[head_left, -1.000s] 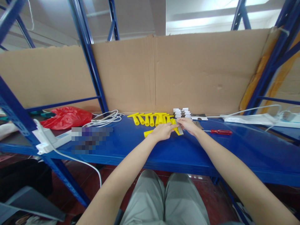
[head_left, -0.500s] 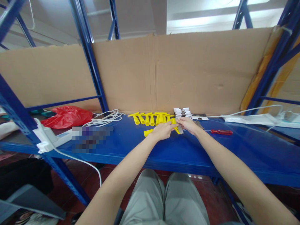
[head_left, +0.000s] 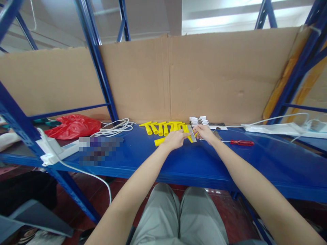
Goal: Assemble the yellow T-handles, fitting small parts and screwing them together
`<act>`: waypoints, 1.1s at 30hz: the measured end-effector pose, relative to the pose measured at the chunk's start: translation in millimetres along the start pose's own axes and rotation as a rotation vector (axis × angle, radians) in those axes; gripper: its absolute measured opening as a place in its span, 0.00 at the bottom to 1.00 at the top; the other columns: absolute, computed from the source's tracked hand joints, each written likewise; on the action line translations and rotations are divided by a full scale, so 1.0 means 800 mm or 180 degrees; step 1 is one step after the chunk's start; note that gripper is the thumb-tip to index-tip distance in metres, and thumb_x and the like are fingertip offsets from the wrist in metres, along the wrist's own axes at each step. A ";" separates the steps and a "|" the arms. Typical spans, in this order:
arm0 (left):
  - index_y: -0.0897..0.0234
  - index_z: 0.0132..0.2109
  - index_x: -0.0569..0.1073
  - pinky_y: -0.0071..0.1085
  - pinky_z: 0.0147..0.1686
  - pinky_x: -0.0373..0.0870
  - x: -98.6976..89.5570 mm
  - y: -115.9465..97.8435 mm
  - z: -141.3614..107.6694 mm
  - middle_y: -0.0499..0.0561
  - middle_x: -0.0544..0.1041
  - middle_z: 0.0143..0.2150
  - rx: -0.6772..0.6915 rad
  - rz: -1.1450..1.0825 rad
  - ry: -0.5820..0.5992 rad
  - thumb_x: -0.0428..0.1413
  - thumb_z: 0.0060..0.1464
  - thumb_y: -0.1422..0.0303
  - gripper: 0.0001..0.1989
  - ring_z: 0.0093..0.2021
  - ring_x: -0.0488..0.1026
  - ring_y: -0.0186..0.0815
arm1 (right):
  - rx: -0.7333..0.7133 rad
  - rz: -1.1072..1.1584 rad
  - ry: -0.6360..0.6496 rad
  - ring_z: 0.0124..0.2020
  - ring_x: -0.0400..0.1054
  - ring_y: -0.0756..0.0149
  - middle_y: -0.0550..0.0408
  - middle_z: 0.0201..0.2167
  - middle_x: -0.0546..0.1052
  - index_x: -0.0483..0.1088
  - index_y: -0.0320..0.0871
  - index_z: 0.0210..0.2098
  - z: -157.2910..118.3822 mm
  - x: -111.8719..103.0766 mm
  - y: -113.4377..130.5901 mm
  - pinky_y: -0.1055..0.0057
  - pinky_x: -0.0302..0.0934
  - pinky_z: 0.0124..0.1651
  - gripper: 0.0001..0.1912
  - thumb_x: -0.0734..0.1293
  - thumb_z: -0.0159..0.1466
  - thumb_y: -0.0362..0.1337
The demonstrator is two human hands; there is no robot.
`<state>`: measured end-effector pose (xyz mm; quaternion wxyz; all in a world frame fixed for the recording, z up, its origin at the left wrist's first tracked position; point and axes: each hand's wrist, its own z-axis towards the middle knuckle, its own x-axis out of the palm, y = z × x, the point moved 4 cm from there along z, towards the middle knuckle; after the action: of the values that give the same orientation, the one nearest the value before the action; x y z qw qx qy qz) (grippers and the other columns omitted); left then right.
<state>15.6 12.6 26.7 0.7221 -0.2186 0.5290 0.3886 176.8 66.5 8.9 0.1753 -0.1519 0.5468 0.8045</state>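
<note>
My left hand [head_left: 176,139] is closed on a yellow scraper-like tool, whose yellow end [head_left: 159,142] sticks out to the left of the hand. A flat metal blade [head_left: 191,133] stands up between my hands. My right hand [head_left: 203,133] is pinched at the blade's right side, on something small I cannot make out. Several yellow T-shaped handles [head_left: 160,129] lie in a row behind my left hand. Behind my right hand are stacked small white-and-dark pieces [head_left: 198,120].
A red screwdriver [head_left: 242,143] lies to the right on the blue shelf [head_left: 143,160]. Coiled white cable [head_left: 117,127], a red plastic bag [head_left: 74,126] and a white power strip [head_left: 55,151] are at the left. Cardboard [head_left: 217,78] stands behind.
My left hand has shifted slightly left with the yellow tool, and the metal blade now shows more upright between my hands. My right hand has moved a little back.
</note>
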 end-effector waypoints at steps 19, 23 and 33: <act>0.53 0.56 0.71 0.38 0.50 0.68 0.011 0.024 0.002 0.52 0.76 0.52 -0.0188 -0.0393 0.0028 0.50 0.58 0.69 0.19 0.50 0.73 0.42 | 0.0450 -0.3248 -0.0185 0.51 0.66 0.47 0.40 0.44 0.76 0.76 0.40 0.37 -0.006 -0.005 0.004 0.50 0.53 0.53 0.20 0.61 0.60 0.49; 0.54 0.56 0.71 0.38 0.50 0.68 0.009 0.023 0.001 0.52 0.77 0.50 -0.0143 -0.0442 0.0063 0.49 0.59 0.69 0.19 0.49 0.74 0.41 | 0.0555 -0.3140 -0.0202 0.51 0.66 0.46 0.38 0.44 0.76 0.76 0.39 0.39 -0.005 -0.003 0.004 0.50 0.52 0.53 0.22 0.59 0.61 0.48; 0.54 0.57 0.70 0.38 0.51 0.67 0.011 0.023 0.002 0.52 0.75 0.53 -0.0108 -0.0457 0.0063 0.48 0.60 0.69 0.20 0.50 0.73 0.41 | 0.0868 -0.2826 -0.0232 0.49 0.68 0.48 0.39 0.42 0.76 0.75 0.38 0.39 -0.004 -0.004 -0.001 0.53 0.55 0.51 0.17 0.61 0.59 0.41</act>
<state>2.9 27.9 20.7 0.7390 -0.2721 0.5124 0.3425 180.3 63.6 8.7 0.5401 -0.3185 0.5231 0.5772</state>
